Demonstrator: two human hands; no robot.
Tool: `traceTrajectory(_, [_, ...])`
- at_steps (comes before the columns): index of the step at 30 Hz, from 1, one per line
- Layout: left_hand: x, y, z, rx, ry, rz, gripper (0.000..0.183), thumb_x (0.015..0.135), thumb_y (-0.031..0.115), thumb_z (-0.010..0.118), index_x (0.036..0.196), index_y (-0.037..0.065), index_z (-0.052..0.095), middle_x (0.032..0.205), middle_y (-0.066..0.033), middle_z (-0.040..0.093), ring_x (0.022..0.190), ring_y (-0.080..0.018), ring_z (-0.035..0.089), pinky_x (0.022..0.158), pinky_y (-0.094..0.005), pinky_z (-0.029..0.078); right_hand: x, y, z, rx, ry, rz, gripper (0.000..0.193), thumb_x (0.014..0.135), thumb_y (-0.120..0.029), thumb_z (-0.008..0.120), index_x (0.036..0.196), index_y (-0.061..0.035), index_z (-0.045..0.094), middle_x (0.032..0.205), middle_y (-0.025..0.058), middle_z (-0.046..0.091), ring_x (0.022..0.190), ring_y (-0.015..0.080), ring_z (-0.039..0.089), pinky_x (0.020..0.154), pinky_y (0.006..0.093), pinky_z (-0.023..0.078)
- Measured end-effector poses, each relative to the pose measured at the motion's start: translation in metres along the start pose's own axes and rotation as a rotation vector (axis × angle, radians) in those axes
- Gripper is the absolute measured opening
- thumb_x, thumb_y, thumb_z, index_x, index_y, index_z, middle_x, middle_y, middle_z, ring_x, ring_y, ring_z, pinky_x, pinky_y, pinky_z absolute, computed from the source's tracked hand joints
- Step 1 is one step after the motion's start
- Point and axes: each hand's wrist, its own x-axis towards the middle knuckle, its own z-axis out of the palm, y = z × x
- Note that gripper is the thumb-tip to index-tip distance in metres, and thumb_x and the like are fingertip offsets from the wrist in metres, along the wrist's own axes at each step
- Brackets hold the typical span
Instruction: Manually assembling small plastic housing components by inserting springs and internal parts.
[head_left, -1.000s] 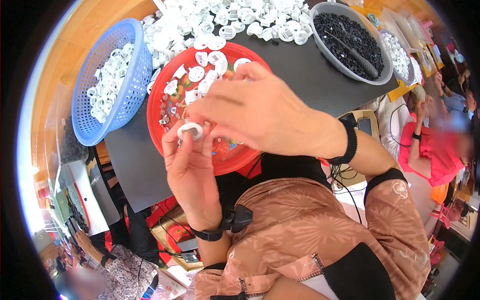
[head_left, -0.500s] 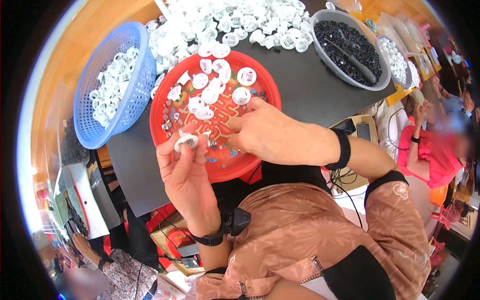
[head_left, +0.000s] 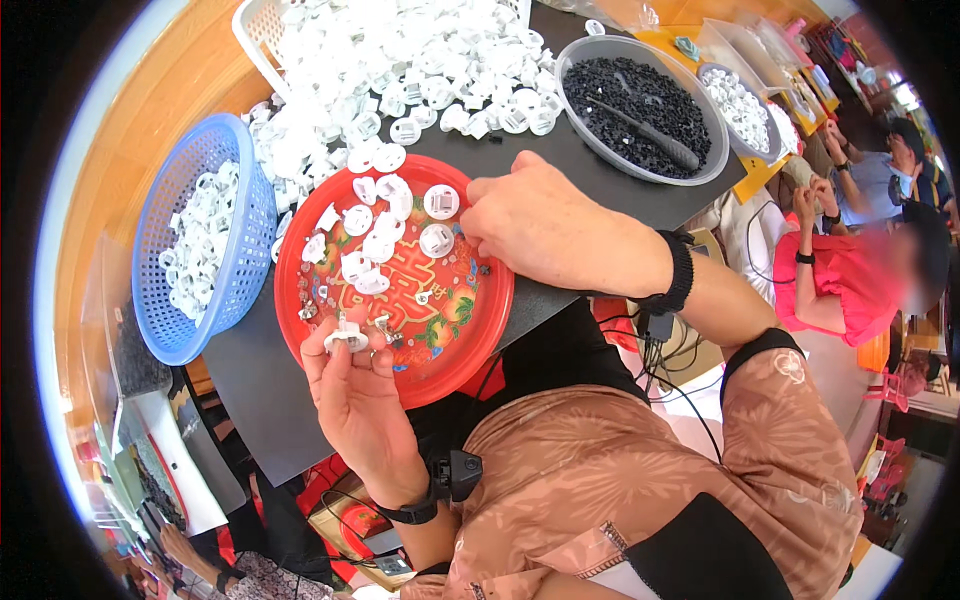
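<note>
My left hand (head_left: 365, 420) pinches a round white plastic part (head_left: 347, 338) between thumb and fingers, over the near left side of a red round tray (head_left: 488, 340). My right hand (head_left: 560, 225) is at the tray's right rim, its fingers curled inward; whatever may be between the fingertips is hidden. Several similar white parts (head_left: 441, 201) lie in the far half of the tray, some overlapping. Small metal pieces (head_left: 308, 311) are scattered along the tray's left side, and others sit close to my left fingertips.
To the left, a blue perforated basket (head_left: 262, 235) contains white parts. A large white heap (head_left: 420, 75) spreads behind the tray. At the far right, a grey basin (head_left: 718, 155) holds small black pieces and a dark stick (head_left: 655, 140). Co-workers sit at the right and lower left.
My right hand has withdrawn from over the tray's near right part to its far right rim. My left hand keeps the white part. The whole view has shifted.
</note>
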Motion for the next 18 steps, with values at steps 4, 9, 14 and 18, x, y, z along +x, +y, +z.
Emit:
traceTrajectory(4, [0.001,-0.001,0.004,0.046,0.002,0.022,0.022,0.095,0.008,0.051,0.117,0.004,0.050,0.114,-0.0144,0.060,0.088,-0.0178,0.059,0.072,-0.0259,0.050,0.001,-0.006,0.003,-0.041,-0.074,-0.046,0.014,0.075,-0.019,0.069,0.066,-0.0086,0.064,0.072,0.0074,0.060,0.069,0.0246,0.060,0.067,0.0378,0.037])
traceTrajectory(9, [-0.003,-0.005,0.018,0.175,0.069,0.075,0.019,0.090,0.002,0.052,0.108,0.002,0.056,0.104,-0.0152,0.063,0.082,-0.0181,0.062,0.074,-0.0281,0.050,-0.001,-0.008,0.007,-0.069,0.012,-0.154,0.011,0.072,-0.013,0.060,0.061,-0.0109,0.061,0.068,0.0084,0.059,0.058,0.0254,0.058,0.062,0.0384,0.034])
traceTrajectory(14, [-0.005,-0.002,0.022,0.228,0.067,0.059,0.021,0.090,0.001,0.051,0.110,0.000,0.056,0.100,-0.0135,0.064,0.078,-0.0146,0.061,0.072,-0.0264,0.049,0.003,-0.009,0.005,-0.080,-0.124,-0.158,0.014,0.080,-0.020,0.061,0.071,-0.0083,0.060,0.065,0.0080,0.057,0.064,0.0265,0.060,0.063,0.0395,0.036])
traceTrajectory(18, [0.010,0.012,0.037,0.263,-0.055,0.035,0.016,0.094,0.006,0.053,0.108,0.002,0.059,0.101,-0.0109,0.064,0.077,-0.0123,0.059,0.071,-0.0250,0.047,0.014,-0.011,-0.021,0.377,0.104,-0.086,0.013,0.084,-0.020,0.063,0.079,-0.0077,0.062,0.084,0.0120,0.059,0.079,0.0301,0.060,0.067,0.0416,0.043])
